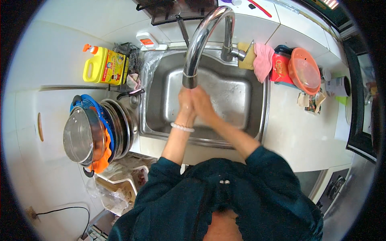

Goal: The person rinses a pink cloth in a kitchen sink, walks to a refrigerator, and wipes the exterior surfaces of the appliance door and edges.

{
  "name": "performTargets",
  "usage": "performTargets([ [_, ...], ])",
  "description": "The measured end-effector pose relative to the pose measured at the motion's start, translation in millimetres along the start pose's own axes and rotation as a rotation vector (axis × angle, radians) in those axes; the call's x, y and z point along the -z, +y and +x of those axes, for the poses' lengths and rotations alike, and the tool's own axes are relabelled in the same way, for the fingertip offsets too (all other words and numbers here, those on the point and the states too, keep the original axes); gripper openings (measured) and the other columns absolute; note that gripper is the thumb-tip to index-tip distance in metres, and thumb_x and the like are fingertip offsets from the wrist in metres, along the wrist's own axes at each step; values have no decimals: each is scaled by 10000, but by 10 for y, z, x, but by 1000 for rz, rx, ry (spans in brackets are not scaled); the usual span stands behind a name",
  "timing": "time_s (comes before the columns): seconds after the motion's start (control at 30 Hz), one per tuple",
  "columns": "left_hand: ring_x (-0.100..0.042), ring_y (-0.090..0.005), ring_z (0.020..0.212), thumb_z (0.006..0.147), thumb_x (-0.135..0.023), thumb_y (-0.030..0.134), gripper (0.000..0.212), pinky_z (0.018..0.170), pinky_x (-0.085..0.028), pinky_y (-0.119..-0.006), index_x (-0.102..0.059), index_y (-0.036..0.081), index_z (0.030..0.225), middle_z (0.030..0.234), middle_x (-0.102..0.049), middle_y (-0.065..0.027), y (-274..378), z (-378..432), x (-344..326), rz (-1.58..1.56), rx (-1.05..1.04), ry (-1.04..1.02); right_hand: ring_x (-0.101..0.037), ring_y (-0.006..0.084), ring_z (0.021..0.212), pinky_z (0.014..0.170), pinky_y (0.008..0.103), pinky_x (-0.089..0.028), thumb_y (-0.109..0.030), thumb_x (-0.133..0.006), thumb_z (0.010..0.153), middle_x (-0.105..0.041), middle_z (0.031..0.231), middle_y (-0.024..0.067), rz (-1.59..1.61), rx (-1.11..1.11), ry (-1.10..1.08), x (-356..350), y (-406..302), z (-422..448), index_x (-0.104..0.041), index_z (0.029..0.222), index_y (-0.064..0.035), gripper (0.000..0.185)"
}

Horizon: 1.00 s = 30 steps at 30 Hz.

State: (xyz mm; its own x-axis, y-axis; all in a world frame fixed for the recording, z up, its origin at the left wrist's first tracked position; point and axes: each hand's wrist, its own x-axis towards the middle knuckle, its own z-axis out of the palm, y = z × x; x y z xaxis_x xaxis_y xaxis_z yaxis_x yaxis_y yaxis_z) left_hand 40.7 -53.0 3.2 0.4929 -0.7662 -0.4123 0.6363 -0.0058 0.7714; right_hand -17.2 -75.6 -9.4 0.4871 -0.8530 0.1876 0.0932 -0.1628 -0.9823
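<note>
My left hand (185, 104), with a white bead bracelet (182, 127) on its wrist, is pressed against my right hand (203, 102). They meet directly below the outlet of a curved chrome faucet (199, 39), over the stainless steel sink (232, 90). Part of the fingers is hidden by the spout, and I see no object between the palms. Wetness or small droplets show on the sink's bottom. Whether water runs from the faucet is hard to make out.
Left of the sink stand stacked metal pots and basins (78, 135) and a yellow detergent jug (98, 64). Right of it hang a yellow cloth (245, 57) and a pink cloth (263, 61), near an orange plastic basin (304, 54) on the counter (289, 129).
</note>
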Motion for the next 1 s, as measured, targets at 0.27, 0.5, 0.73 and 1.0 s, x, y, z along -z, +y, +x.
performTargets([
  [0.27, -472, -194, 1136, 959, -331, 175, 387, 978, -364, -325, -381, 27, 1314, 1246, -497, -104, 64, 32, 158, -8, 66, -129, -268, 312, 1314, 1080, 347, -203, -168, -355, 920, -297, 1394, 230, -115, -22, -65, -67, -143, -71, -338, 1307, 61, 450],
  [0.5, -450, -163, 1141, 960, -378, 242, 380, 970, -355, -305, -430, 27, 1269, 1232, -500, -67, -196, -187, -334, -244, -3, -157, -248, 307, 1326, 1092, 323, -167, -191, -344, 934, -263, 1418, 211, -160, -244, -84, 430, 339, 603, -298, 1342, 39, 471],
  [0.73, -396, -169, 1215, 953, -357, 232, 418, 1032, -278, -316, -364, 49, 1329, 1332, -424, -37, 122, 148, 100, -39, -18, -91, -329, 321, 1276, 1075, 351, -229, -218, -320, 929, -368, 1351, 226, 14, 101, 50, -97, -322, -149, -366, 1297, 52, 458],
  [1.0, -360, -152, 1216, 954, -344, 252, 480, 971, -330, -342, -261, 74, 1392, 1405, -316, -9, -165, -119, 37, -138, -38, -300, -303, 326, 1295, 1065, 336, -218, -223, -355, 933, -302, 1394, 220, -271, 72, -13, 200, 185, 159, -291, 1345, 35, 491],
])
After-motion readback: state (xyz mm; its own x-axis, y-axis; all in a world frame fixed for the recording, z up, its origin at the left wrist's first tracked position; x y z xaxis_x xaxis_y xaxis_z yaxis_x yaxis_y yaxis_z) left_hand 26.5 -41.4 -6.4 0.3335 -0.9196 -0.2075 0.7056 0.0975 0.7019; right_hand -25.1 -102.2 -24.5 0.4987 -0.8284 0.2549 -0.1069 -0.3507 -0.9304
